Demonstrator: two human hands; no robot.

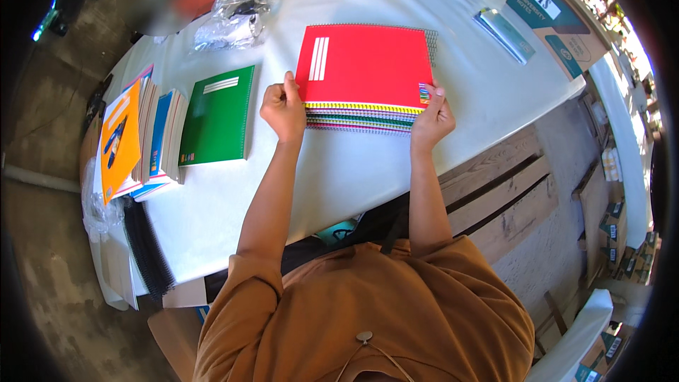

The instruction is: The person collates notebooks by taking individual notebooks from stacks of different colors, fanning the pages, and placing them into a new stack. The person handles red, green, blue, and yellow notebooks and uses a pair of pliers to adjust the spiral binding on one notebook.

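Note:
A stack of spiral notebooks [361,119] lies on the white-covered table in front of me, its coil bindings showing along the near side in several colours. On top is a red spiral notebook [364,64] with white label lines and a yellow coil. My left hand [283,107] is closed at its near left corner, thumb upward. At the near right corner, my right hand [433,119] pinches the edge beside a small colourful mark. How far the fingers reach under the cover is hidden. To the left, a green notebook [218,117] lies flat.
Piles of notebooks, one topped by an orange notebook [122,143] with a dark tool on it, stand at left. Black coils [147,247] hang at the near left edge. Clear plastic wrap [240,18] lies behind; a teal carton [559,21] stands far right.

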